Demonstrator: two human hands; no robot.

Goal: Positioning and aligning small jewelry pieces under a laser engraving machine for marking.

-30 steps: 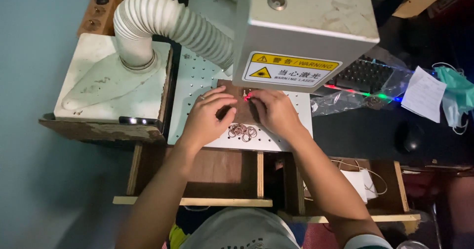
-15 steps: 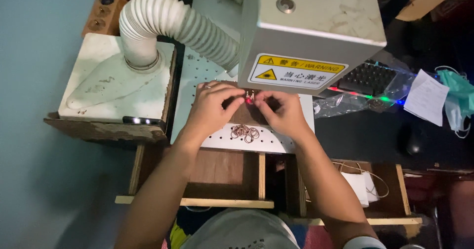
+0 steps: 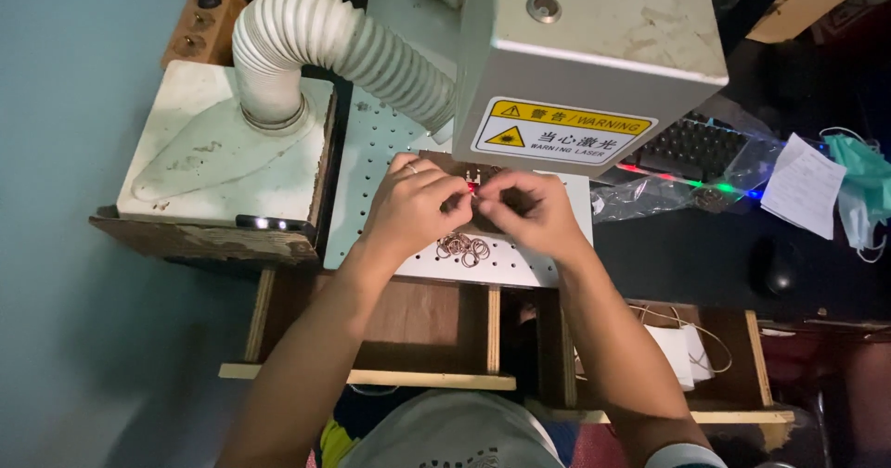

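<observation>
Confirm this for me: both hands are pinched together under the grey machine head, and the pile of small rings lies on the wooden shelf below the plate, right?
Not quite. The rings lie on the white perforated plate, just in front of the fingers, not on the wooden shelf. The head view shows it. The left hand and right hand do meet under the grey machine head.

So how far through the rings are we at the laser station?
Nothing visibly finished. In hand: left hand and right hand meet at a small piece under the grey machine head, at the red glow. Left: a loose pile of metal rings on the perforated plate.
</observation>
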